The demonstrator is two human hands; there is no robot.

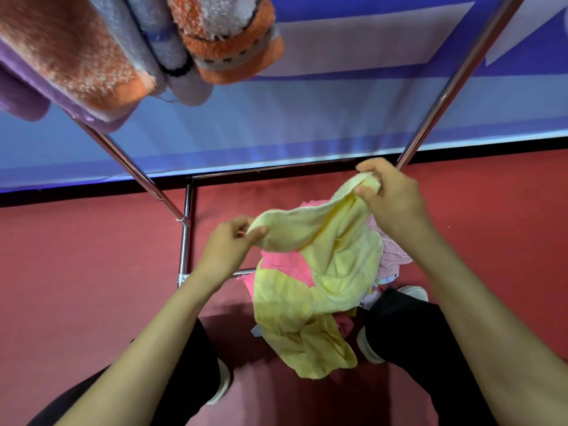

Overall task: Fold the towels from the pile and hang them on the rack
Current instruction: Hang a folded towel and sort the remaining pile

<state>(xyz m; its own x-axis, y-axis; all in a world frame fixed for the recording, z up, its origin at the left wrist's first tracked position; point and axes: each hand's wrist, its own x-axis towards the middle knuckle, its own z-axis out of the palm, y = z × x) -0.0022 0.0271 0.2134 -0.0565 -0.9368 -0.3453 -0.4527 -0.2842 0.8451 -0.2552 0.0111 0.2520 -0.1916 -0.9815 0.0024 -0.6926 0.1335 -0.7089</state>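
A pale yellow towel [325,281] hangs crumpled between my hands above the pile. My left hand [227,244] pinches one upper edge of it, and my right hand [390,195] grips another edge higher up on the right. Under it lies the pile [392,259] of pink and patterned towels on the red floor. The metal rack [442,93] stands in front of me, its slanted poles running up on both sides. Several folded towels [227,35], orange, grey and purple, hang over the rack at the top left.
The rack's base frame [186,241] rests on the red carpet [76,272] just left of the pile. A blue and white banner [307,124] covers the wall behind. My legs in black trousers and white shoes [412,292] flank the pile.
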